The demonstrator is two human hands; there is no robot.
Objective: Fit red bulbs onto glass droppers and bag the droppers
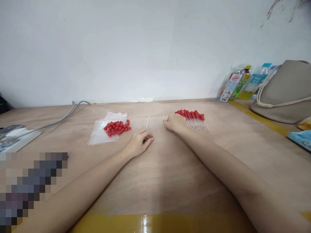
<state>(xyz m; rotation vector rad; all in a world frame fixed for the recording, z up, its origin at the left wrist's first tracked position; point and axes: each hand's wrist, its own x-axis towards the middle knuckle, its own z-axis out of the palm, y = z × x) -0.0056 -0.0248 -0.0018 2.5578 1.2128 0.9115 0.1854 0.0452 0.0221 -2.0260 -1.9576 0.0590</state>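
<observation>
A row of thin clear glass dropper tubes (155, 124) lies side by side in the middle of the table. One tube (147, 123) rests aslant across the row, close to my left hand (139, 143). That hand lies on the table just in front of the row, loosely curled, with its thumb apart from the fingers. At the row's right end, my right hand (175, 122) has its fingertips closed together; whatever they pinch is hidden. Just beyond it lie several droppers with red rubber bulbs (191, 114) on their tubes. Loose red bulbs (118, 127) are heaped left of the row.
Clear plastic bags (97, 133) lie under the loose bulbs. Grey cables (65, 119) run to a white object (20, 142) at the left. Drink containers (232, 85) and a grey-beige bag (284, 94) stand at the back right. A blue packet (301, 139) lies at the right edge.
</observation>
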